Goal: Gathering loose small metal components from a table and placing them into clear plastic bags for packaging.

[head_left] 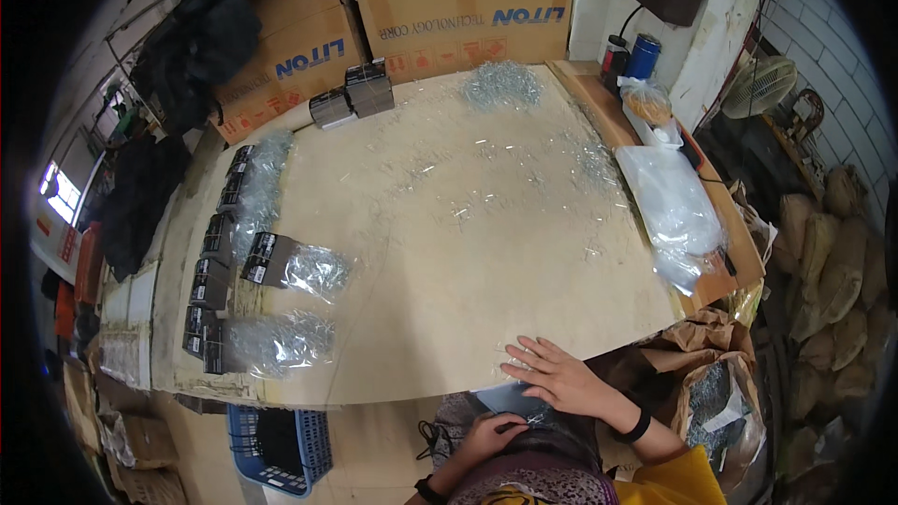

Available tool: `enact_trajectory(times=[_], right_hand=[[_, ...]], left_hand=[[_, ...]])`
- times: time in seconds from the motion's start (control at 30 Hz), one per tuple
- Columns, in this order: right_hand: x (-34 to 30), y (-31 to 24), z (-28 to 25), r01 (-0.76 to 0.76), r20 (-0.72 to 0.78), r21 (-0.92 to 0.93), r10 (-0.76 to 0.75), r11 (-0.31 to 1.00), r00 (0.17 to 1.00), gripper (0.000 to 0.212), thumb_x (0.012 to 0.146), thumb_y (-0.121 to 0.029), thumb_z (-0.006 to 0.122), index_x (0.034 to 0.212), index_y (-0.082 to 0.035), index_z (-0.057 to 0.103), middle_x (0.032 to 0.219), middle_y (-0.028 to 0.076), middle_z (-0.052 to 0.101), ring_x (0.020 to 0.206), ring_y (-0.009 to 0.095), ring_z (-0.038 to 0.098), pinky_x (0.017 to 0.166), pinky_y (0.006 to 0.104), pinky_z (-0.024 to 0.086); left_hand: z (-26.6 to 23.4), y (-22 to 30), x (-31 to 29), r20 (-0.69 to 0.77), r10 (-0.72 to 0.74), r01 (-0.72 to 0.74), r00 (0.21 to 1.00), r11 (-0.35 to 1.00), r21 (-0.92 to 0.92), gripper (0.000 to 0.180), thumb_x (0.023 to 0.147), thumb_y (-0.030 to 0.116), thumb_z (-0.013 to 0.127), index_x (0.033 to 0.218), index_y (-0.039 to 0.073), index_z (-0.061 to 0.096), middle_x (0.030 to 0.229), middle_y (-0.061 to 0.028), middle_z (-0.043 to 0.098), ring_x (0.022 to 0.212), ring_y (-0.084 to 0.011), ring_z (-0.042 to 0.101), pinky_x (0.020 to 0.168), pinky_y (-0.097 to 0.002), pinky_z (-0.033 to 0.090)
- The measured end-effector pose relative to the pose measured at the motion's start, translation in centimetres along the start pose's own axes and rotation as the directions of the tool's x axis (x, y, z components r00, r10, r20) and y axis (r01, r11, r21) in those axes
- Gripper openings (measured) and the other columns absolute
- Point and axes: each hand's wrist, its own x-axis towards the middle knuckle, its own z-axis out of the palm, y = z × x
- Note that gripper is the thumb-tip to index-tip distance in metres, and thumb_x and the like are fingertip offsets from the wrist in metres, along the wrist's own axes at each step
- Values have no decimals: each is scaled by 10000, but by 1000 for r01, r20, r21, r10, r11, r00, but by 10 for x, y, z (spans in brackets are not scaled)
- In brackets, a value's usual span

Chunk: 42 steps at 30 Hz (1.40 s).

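My right hand (pixel 561 375) is at the front edge of the pale wooden table (pixel 486 281), palm down with its fingers stretched out and apart. A few small shiny metal pieces (pixel 516 363) lie by its fingertips. Below the edge, over my lap, my left hand (pixel 490 436) has its fingers curled in. Some thin shiny bits (pixel 536 419) show beside its fingertips; what it grips is too small to name. Similar thin pieces are scattered across the tabletop, with a heap (pixel 502 85) at the far side.
Clear bags of metal pieces (pixel 285 341) and bundled dark cards (pixel 210 283) line the left side. Clear plastic bags (pixel 670 201) lie on a right-hand ledge. Cardboard boxes (pixel 468 9) stand behind. Below are a blue basket (pixel 281 449) and an open paper sack (pixel 720 393).
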Motion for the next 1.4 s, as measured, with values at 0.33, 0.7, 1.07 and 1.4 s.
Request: enact_trajectory(times=[0.33,0.7,1.07,1.4], right_hand=[[-2,-16,15,-24,-185,267,75,963,980,672,684,133,483,1330,-47,533,1454,103,463,1383,272,389,1174,454,277],[-77,-10,74,-351,-445,253,431,901,785,203,807,-96,668,1009,-105,673,969,96,565,917,290,529,834,407,376],[-102,8,132,-442,122,380,430,813,895,288,885,-221,638,1172,-200,665,1065,192,594,981,362,562,854,456,429],[-102,1,119,-383,277,124,339,915,899,349,819,-131,600,1113,-278,718,821,108,688,767,305,667,683,416,532]], left_hand=[[2,-1,1,-6,16,-16,1000,997,69,129,806,79,769,912,21,722,865,-100,730,779,-165,698,729,-282,536],[-3,-2,6,76,-35,22,997,987,161,106,846,84,712,911,-1,710,870,-108,729,773,-176,706,718,-287,542],[-3,-18,8,252,-94,47,963,981,187,152,875,161,675,946,30,705,889,-157,701,841,-304,688,758,-353,533],[-14,-1,0,433,-207,104,877,963,250,285,933,263,584,1080,41,685,967,-144,715,885,-284,692,810,-366,521]])
